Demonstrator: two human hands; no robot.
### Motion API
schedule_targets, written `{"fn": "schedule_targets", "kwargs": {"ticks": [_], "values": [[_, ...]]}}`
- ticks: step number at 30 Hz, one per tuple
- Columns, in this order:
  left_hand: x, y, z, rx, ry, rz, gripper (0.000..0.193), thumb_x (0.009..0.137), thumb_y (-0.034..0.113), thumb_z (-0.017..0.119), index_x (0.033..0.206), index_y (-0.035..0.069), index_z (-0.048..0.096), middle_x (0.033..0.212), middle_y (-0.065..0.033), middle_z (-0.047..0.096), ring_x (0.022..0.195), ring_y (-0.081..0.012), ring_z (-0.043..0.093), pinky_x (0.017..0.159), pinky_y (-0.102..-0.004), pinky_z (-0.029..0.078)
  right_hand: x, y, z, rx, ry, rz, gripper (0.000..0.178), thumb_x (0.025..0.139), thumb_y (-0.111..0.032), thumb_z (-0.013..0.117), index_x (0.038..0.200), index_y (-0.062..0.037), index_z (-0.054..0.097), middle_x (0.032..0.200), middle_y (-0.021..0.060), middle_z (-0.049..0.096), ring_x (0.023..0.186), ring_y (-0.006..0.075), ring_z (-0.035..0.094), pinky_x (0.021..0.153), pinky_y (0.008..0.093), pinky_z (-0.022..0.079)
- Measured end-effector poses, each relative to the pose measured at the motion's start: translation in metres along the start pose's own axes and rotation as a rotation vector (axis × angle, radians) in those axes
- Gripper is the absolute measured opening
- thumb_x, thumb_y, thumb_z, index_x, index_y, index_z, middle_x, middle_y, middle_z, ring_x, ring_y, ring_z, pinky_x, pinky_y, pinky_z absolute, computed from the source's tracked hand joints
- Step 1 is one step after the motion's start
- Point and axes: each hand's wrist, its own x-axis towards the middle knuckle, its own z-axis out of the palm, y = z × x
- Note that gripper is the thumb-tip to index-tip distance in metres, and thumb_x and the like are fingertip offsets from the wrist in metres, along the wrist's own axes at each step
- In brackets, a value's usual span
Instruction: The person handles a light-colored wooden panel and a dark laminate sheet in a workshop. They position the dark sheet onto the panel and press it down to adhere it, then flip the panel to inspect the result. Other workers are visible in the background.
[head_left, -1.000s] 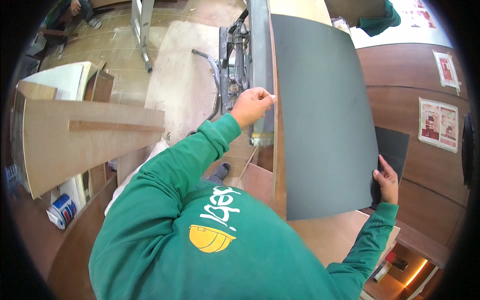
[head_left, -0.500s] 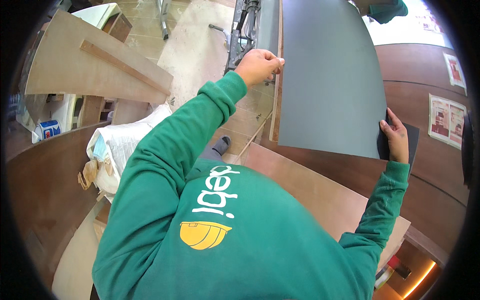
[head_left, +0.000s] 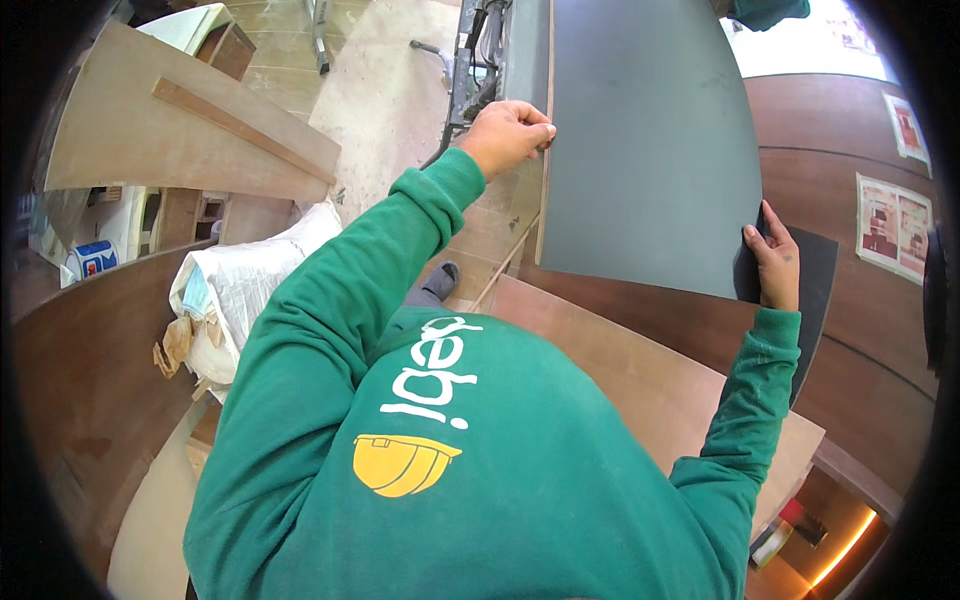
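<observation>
A large, thin dark grey sheet (head_left: 650,150) stretches away from me over a wooden board (head_left: 546,200), whose brown edge shows as a narrow strip along its left side. At that left edge, my left hand (head_left: 508,137) is closed, thumb and fingers pinching the rim; the fingertips are partly hidden. My right hand (head_left: 777,262) grips the near right corner, where the sheet bends, with some fingers behind it. At the far end, another person's green sleeve (head_left: 770,10) shows beside the sheet.
Below the sheet lies a light brown panel (head_left: 620,340). A dark panel (head_left: 815,300) stands behind my right hand. Leftward are a white sack (head_left: 255,265), a leaning plywood panel (head_left: 200,110) with a batten, and a blue-and-white can (head_left: 95,260). Black metal machinery (head_left: 480,60) stands beyond my left hand.
The grey sheet has shifted slightly left and away with both hands on it. Less of the board's edge shows along its left side.
</observation>
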Motion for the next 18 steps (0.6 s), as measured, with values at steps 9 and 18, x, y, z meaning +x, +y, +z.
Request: {"fn": "schedule_targets", "kwargs": {"ticks": [9,18], "values": [[0.006,-0.015,0.007,0.106,0.033,-0.001,0.018,0.091,0.017,0.069,0.095,0.0,0.07,0.083,-0.0043,0.07,0.07,-0.0086,0.063,0.066,-0.0231,0.053,-0.001,0.013,0.007,0.033,0.027,0.009,0.062,0.091,-0.007,0.067,0.147,0.0037,0.043,0.118,0.0125,0.065,0.097,0.0127,0.062,0.09,0.0255,0.049],[0.005,-0.017,0.01,0.081,0.042,-0.013,0.018,0.09,0.017,0.069,0.093,-0.001,0.07,0.081,-0.0047,0.07,0.069,-0.0084,0.063,0.067,-0.0232,0.053,0.002,0.023,0.007,-0.003,0.034,0.024,0.063,0.09,-0.01,0.069,0.147,0.0023,0.044,0.119,0.0114,0.065,0.099,0.0128,0.061,0.092,0.0261,0.048]]}}
